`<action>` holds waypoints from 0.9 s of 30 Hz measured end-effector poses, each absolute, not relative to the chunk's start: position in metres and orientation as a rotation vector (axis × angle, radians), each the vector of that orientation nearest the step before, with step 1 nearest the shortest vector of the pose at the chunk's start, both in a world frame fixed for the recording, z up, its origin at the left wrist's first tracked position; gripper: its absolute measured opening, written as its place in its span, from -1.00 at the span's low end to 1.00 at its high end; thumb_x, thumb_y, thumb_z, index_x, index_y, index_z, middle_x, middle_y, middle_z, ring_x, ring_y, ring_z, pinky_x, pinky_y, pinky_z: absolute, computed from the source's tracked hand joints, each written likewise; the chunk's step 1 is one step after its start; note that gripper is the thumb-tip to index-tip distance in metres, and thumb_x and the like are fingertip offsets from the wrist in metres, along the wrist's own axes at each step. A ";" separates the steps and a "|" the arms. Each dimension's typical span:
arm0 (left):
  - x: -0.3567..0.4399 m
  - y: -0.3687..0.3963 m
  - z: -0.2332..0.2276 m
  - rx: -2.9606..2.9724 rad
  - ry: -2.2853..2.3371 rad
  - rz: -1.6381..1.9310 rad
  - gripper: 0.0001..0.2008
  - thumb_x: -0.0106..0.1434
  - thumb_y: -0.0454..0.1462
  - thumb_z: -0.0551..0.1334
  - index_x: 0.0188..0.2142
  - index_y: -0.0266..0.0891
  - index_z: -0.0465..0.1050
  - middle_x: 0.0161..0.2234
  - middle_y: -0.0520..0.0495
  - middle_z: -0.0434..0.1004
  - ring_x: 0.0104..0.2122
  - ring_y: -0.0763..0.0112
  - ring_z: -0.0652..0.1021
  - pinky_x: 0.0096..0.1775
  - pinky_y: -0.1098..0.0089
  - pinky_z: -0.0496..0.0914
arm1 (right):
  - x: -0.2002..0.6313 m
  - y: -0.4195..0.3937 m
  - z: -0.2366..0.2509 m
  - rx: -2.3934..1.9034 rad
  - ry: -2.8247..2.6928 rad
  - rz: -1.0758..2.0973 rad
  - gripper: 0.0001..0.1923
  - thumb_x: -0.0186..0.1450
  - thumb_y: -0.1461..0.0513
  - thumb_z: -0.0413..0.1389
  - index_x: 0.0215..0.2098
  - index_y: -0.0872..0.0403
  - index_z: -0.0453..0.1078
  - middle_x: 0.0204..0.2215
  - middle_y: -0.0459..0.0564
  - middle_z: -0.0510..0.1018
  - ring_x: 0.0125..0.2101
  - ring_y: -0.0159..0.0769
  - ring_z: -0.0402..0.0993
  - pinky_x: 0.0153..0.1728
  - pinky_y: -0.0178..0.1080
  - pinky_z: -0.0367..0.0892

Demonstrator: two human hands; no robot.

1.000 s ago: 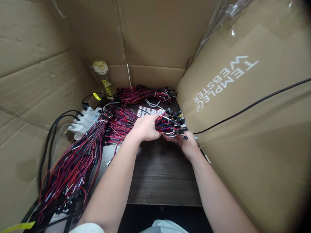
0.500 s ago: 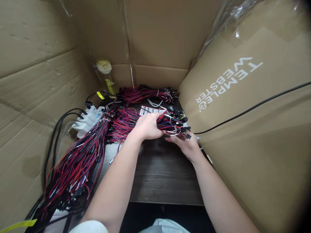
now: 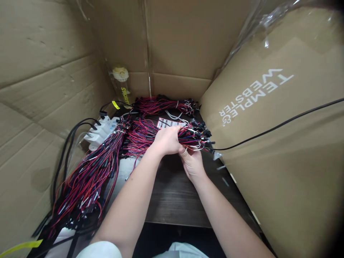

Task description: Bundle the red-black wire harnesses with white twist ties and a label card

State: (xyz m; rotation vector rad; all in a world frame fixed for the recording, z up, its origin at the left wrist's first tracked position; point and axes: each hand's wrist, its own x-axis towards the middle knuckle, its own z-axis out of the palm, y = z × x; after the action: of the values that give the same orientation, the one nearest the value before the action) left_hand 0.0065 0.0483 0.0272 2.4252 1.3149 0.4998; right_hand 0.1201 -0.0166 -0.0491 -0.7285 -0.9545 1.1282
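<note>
My left hand (image 3: 168,140) is wrapped over a thick bundle of red, blue and black wires (image 3: 141,134), near the end with the connectors. Black plugs (image 3: 200,130) and thin white ties stick out to the right of this hand. My right hand (image 3: 192,161) sits just below and right of it, closed against the underside of the same bundle, its thumb near a white tie (image 3: 197,147). The right fingertips are partly hidden beneath the wires. A printed label sheet (image 3: 168,123) lies behind my left hand.
Another tied wire bundle (image 3: 163,105) lies at the back, and a large one (image 3: 94,172) hangs along the left. A white power strip (image 3: 100,132) with black plugs and a bottle (image 3: 122,84) stand by the left cardboard wall. A black cable (image 3: 268,127) crosses the right cardboard panel (image 3: 295,161).
My right hand has moved left along the bundle, closer to my left hand. My left hand keeps its hold on the wires. The whole view has shifted slightly.
</note>
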 end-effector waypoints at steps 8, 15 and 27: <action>0.013 0.049 0.022 2.571 1.264 0.326 -0.48 0.30 -0.20 0.15 0.23 -0.30 0.27 -0.03 -0.27 0.63 -0.04 -0.08 0.65 -0.08 0.14 0.47 | 0.096 0.003 -0.049 -0.756 -0.573 1.017 -0.25 0.03 0.03 0.57 0.09 0.10 0.48 0.13 0.09 0.59 0.23 -0.01 0.46 0.38 0.03 0.23; 0.005 0.050 0.021 2.571 1.008 0.249 -0.39 0.15 -0.18 0.26 0.16 -0.41 0.29 0.03 -0.38 0.54 -0.01 -0.11 0.59 -0.01 0.09 0.46 | 0.090 0.003 -0.043 -0.762 -0.432 1.041 -0.15 -0.05 -0.09 0.56 0.07 0.10 0.46 0.07 0.11 0.62 0.18 0.04 0.50 0.30 0.04 0.37; 0.005 0.053 0.016 2.585 1.014 0.368 -0.50 0.26 -0.09 0.20 0.11 -0.31 0.30 0.02 -0.30 0.58 -0.01 -0.08 0.61 -0.06 0.12 0.47 | 0.096 0.001 -0.042 -0.670 -0.556 1.120 -0.09 0.01 -0.24 0.48 0.16 0.07 0.46 0.15 0.12 0.56 0.23 0.04 0.44 0.38 0.08 0.23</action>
State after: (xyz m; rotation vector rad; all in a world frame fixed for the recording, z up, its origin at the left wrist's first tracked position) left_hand 0.0050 0.0525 0.0161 2.5847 1.0135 0.3676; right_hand 0.0958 0.0012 -0.0425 -0.6702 -0.5565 1.1197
